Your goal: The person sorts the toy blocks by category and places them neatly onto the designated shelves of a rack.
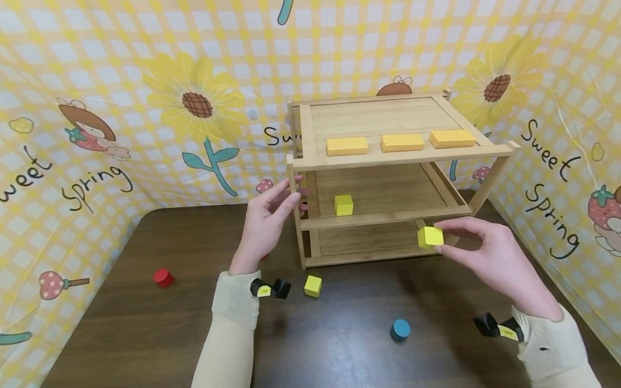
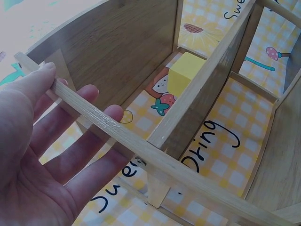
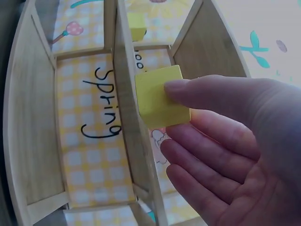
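A three-tier wooden shelf (image 1: 388, 159) stands on the table. My left hand (image 1: 267, 215) holds its front left post (image 2: 108, 125), thumb in front and fingers behind. Between thumb and fingers, my right hand (image 1: 490, 256) pinches a yellow cube (image 1: 430, 237) in front of the shelf's right side, just below the middle board's front edge. Another yellow cube (image 1: 344, 205) sits on the middle board, towards the left; it also shows in the left wrist view. Three yellow-orange rectangular blocks (image 1: 402, 143) lie in a row along the top board's front.
On the dark table (image 1: 349, 355), a third yellow cube (image 1: 312, 286) lies before the shelf's left end. A blue cylinder (image 1: 400, 330) is nearer to me, and a red cylinder (image 1: 164, 278) lies far left. Another red piece (image 1: 264, 256) peeks out behind my left wrist. Checked cloth (image 1: 252, 70) hangs around the table.
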Motion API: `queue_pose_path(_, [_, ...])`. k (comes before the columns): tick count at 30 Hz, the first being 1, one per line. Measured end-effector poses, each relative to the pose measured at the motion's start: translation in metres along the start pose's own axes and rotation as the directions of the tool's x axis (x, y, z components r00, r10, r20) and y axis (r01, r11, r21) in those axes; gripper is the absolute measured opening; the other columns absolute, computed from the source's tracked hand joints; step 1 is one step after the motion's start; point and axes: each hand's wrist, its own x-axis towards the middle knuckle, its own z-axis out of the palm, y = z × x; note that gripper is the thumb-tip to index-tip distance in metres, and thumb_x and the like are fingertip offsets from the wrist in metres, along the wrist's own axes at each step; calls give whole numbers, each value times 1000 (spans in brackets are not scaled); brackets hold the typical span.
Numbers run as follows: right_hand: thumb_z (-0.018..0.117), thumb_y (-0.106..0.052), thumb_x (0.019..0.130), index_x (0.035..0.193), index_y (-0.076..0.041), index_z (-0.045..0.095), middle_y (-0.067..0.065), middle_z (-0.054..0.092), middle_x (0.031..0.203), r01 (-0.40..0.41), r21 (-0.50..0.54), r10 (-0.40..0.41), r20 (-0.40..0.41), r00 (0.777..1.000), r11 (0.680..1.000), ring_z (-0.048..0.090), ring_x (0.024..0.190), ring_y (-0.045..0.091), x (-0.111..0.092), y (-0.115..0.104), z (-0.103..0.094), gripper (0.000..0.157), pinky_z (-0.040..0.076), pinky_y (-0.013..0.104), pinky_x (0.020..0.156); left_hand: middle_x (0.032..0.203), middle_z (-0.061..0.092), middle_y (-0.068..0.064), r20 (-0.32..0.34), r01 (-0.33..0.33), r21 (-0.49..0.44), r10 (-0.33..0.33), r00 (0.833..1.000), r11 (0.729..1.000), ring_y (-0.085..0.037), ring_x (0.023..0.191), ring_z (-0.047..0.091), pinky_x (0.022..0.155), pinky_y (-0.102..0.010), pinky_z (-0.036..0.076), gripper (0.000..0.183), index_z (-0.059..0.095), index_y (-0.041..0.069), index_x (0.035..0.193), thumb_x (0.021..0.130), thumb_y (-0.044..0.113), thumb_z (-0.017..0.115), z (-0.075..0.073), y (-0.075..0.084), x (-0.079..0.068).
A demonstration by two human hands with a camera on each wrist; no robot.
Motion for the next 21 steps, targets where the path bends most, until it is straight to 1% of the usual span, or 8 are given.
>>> queue_pose_path(6, [89,-18,82,115,-21,77,-4,73,110,-4,29,4,-4,1000,1000,63,95,1,5,-9,0,36,45,13,79,126,69,-11,-7,4,15,-4,1000,1000,-29,89,74,85,-37,60,40,58,1,141,103,9,63,0,0,-1])
queue_pose_path(12, [89,-12,81,116,-20,77,-4,72,112,-6,61,6,-4,1000,998,64,95,3,12,-15,0,38,49,13,73,130,67,-12,-7,12,12,-12,1000,1000,-34,94,73,86,-37,60,41,58,1,142,103,9,63,0,1,0])
queue_pose_path(14, [89,-12,81,116,-19,77,-4,72,112,-7,64,7,-1,1000,998,65,94,5,15,-16,1,38,51,15,70,133,65,-13,-3,13,2,-13,1000,1000,-34,96,72,86,-37,60,41,57,1,143,103,9,63,0,1,0])
queue_pose_path(17, [89,-12,81,115,-19,76,-3,72,111,-21,78,21,7,1000,997,66,91,8,18,-16,2,37,55,20,64,135,63,-17,3,14,-2,-14,1000,1000,-32,96,72,85,-37,60,42,56,0,144,103,10,62,0,1,0])
queue_pose_path(21, [88,-16,83,116,-19,76,-2,72,112,-37,122,34,27,999,992,68,94,9,22,-13,5,35,57,25,61,135,62,-20,10,10,-14,-10,1000,1000,-30,95,73,84,-38,61,41,56,0,144,104,10,61,0,0,0])
